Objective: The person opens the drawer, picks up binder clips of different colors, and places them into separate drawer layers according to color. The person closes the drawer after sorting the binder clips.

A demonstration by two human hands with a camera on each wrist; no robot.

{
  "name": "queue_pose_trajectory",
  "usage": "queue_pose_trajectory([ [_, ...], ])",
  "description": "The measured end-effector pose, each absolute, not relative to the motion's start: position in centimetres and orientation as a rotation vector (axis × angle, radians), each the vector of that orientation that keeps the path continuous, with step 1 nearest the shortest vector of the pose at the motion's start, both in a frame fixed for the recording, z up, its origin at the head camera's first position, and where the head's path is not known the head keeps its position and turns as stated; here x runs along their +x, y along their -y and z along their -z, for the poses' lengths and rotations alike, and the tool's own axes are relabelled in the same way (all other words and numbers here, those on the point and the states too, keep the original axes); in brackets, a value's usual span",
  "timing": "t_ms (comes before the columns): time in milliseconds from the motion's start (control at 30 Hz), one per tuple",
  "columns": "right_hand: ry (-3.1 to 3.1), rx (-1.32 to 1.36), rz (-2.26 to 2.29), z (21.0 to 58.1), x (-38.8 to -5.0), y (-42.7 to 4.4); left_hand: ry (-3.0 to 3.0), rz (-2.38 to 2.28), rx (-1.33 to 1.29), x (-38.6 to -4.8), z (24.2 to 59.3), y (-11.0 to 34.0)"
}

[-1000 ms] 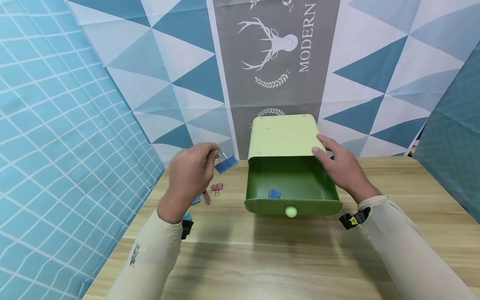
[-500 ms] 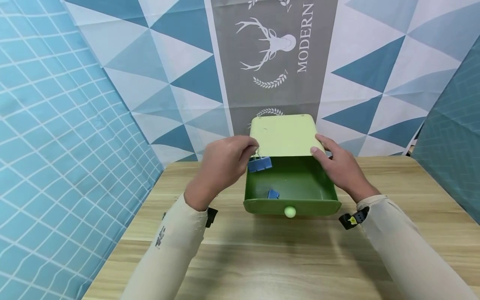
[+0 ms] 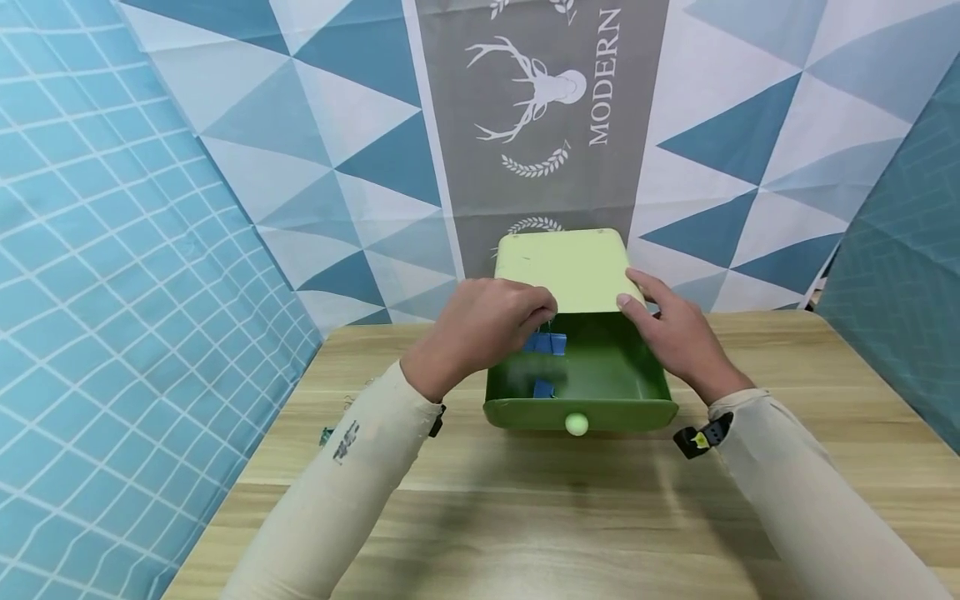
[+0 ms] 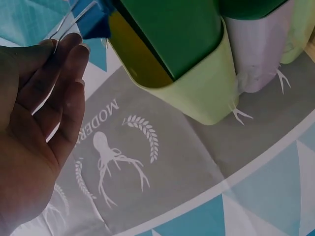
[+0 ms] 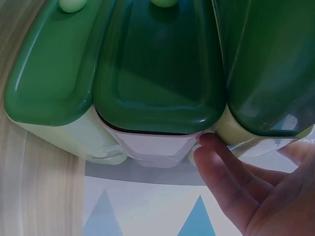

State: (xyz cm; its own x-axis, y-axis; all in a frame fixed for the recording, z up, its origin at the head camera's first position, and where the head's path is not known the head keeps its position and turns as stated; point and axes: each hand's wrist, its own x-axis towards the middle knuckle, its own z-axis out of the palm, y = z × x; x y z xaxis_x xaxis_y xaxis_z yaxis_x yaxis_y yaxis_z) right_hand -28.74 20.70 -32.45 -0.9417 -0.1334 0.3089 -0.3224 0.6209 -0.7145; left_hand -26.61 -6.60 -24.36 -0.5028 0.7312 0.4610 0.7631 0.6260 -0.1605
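My left hand [image 3: 491, 327] pinches the wire handles of a blue binder clip [image 3: 555, 343], which hangs over the pulled-out green drawer [image 3: 611, 367]. In the left wrist view, thumb and fingertips of the left hand [image 4: 44, 108] hold the clip's [image 4: 98, 22] silver wires. A second blue clip [image 3: 543, 389] lies in the drawer near its front wall. My right hand [image 3: 678, 337] rests on the right side of the light green cabinet [image 3: 570, 267], thumb at its front edge. The right wrist view shows this hand's [image 5: 261, 187] fingers against the cabinet's side.
Stacked drawers with closed green fronts [image 5: 157, 69] show in the right wrist view. A small teal item [image 3: 326, 436] lies on the wooden table [image 3: 570, 525] left of my left forearm. A patterned cloth [image 3: 375, 167] hangs behind the cabinet.
My left hand has carried the blue clip rightward from the table's left side to over the open drawer. The right hand has stayed on the cabinet.
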Motion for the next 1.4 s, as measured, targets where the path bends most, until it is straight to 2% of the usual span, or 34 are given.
queue_pose_trajectory([
  [533, 2.606, 0.374, -1.224, 32.6, -28.8, -20.6, 2.501, 0.247, -1.354, -27.7, 24.6, 4.7],
  [1400, 2.600, 0.370, -1.224, 32.7, -28.7, -20.6, 2.617, 0.111, -1.411, -29.0, 25.6, 3.3],
])
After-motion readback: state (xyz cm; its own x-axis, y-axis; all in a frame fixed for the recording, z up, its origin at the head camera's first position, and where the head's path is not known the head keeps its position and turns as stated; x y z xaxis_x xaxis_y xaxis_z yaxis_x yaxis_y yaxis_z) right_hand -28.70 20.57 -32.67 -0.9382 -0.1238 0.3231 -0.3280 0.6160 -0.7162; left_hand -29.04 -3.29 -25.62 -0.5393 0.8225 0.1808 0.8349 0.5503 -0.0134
